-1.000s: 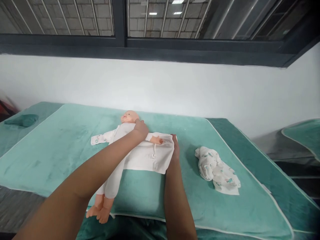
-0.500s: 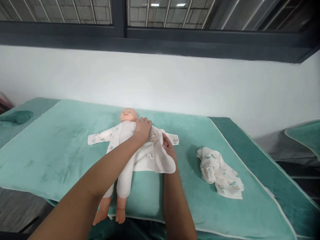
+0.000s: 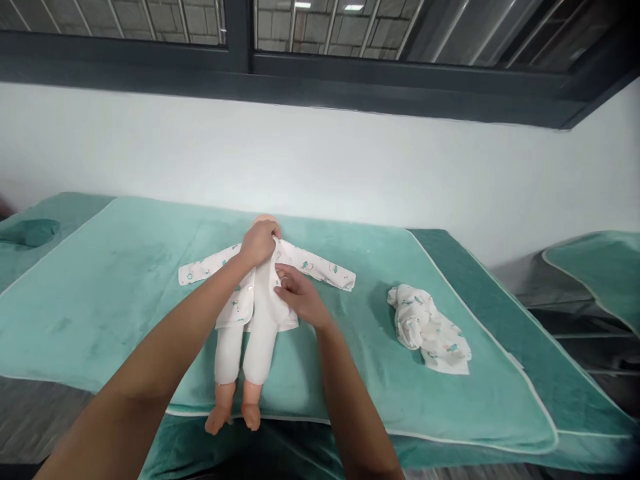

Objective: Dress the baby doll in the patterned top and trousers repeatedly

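- Apparently both jacket (image 3: 242, 307) sleeves are on the doll (image 3: 263, 300), atop the green mat (image 3: 125, 287).
- Its front is unfastened.
- Left hand (image 3: 259, 243) at collar, right hand (image 3: 303, 298) at front edge; can't tell whether fingers grip.

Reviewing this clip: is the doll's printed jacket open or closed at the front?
Open: the jacket's two front edges lie apart, with the doll's white-covered torso showing between them.

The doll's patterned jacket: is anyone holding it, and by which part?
The left hand seems to pinch the jacket near its collar; the right hand is at its open front edge, grip unclear.
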The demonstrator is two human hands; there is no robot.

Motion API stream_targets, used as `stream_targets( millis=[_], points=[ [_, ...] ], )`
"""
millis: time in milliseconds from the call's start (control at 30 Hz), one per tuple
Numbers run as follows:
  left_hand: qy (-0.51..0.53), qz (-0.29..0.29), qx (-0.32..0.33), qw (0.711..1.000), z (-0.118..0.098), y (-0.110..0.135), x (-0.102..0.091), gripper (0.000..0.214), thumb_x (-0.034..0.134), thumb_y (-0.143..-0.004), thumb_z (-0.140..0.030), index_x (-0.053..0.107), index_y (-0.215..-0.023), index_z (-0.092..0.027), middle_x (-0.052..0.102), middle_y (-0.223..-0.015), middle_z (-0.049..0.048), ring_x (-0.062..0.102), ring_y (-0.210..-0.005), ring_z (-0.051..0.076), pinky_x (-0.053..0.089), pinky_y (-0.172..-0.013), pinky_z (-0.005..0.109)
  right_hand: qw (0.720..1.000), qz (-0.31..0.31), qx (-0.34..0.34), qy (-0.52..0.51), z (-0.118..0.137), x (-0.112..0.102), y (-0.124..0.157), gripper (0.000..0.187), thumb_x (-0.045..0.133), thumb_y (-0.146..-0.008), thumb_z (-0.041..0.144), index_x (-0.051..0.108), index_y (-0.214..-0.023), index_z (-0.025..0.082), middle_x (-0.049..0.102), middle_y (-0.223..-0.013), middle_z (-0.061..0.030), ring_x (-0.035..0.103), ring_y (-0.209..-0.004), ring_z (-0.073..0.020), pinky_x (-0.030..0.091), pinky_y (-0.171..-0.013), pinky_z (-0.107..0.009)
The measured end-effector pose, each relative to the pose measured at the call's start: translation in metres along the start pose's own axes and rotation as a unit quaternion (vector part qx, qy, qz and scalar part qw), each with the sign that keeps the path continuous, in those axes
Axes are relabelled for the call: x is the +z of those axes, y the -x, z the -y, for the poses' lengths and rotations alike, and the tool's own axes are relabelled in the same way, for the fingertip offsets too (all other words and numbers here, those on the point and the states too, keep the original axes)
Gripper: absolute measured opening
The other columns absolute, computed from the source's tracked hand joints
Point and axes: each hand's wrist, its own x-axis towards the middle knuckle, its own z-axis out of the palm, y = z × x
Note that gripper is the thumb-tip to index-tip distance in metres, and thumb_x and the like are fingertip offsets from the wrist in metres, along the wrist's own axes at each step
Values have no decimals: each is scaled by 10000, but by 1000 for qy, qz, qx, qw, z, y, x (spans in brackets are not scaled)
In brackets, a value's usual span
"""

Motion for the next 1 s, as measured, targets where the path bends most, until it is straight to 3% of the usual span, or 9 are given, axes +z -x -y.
stream_targets(
  millis=[133,233,333,433,500,600,667,833,1000],
  points=[
    [-16,-69,-68,995,26,24,-15,232,488,-837,-96,687,-883,-206,688,-1103,64,616,-1047,215,489,-896,326,972,149,-45,178,34,22,18,457,549,-899,201,608,-1340,302,707,-964,32,539,-628,-99,466,-648,-243],
    [18,-77,-103,992,42,45,-19,205,492,-873,-151,669,-960,-206,679,-1088,52,626,-920,184,479,-869,316,961,181,-52,202,42,29,40,367,526,-965,254,620,-1317,299,729,-964,8,625,-771,-142,488,-703,-266],
    [30,-73,-98,992,54,75,-17,158,481,-922,-240,637,-933,-216,677,-998,43,610,-873,188,458,-804,313,964,108,-72,234,31,31,61,326,554,-979,312,620,-1298,298,707,-1120,-43,645,-924,-199,518,-825,-347],
    [43,-72,-112,990,65,112,-8,183,466,-963,-350,581,-895,-226,654,-890,23,583,-799,186,427,-727,305,949,-28,-89,302,7,35,75,496,748,-853,372,601,-1321,298,622,-1270,-101,603,-1086,-293,495,-956,-463],
    [60,-72,-139,986,73,136,-1,236,432,-987,-410,546,-891,-227,638,-840,12,572,-757,182,416,-702,302,936,-69,-85,334,-8,41,81,492,752,-849,384,604,-1310,292,606,-1250,-115,584,-1114,-318,492,-958,-484],
    [90,-44,-161,982,89,161,7,302,351,-1019,-419,523,-864,-226,641,-821,12,591,-772,185,429,-712,299,926,-69,-83,362,-15,54,84,263,527,-992,325,633,-1228,279,630,-1107,-103,598,-1036,-287,498,-895,-443],
    [94,-14,-151,984,98,171,9,324,333,-1021,-404,524,-828,-226,654,-828,16,606,-806,193,443,-729,300,923,-66,-95,367,-7,63,85,244,441,-1019,287,656,-1132,269,637,-1026,-95,605,-956,-262,490,-837,-400],
    [37,0,-131,991,107,185,9,328,325,-1024,-376,569,-864,-225,684,-900,47,630,-878,222,471,-800,335,912,53,-101,394,27,66,75,233,513,-999,328,660,-836,252,640,-785,-26,595,-772,-199,431,-724,-321],
    [-44,15,-103,994,96,194,14,310,333,-1020,-326,619,-1057,-211,674,-1086,107,632,-971,258,474,-818,362,905,-80,-44,414,41,50,22,187,502,-985,361,632,-924,242,679,-905,-15,604,-798,-181,420,-725,-303]
  ],
)
